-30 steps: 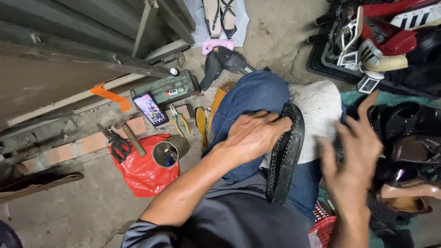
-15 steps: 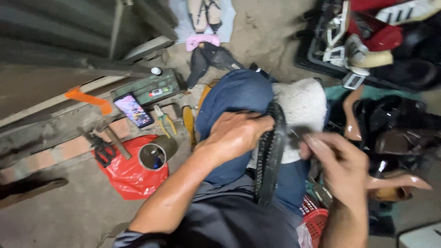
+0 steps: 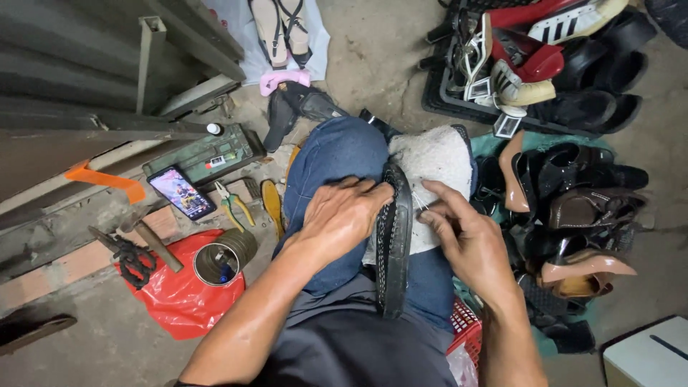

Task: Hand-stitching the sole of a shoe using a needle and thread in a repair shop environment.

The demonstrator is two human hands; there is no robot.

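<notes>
1. The left hand [image 3: 342,215] is gripping a black shoe [image 3: 393,244] standing on edge at frame centre, over the lap.
2. The right hand [image 3: 464,240] is pinching a thin needle [image 3: 418,204] at the shoe's upper edge (white cloth [image 3: 430,161] behind).
3. Shoes [image 3: 573,215] are crowding the right; a phone [image 3: 181,192], pliers [image 3: 233,204] and a tin [image 3: 217,264] are filling the left.
</notes>
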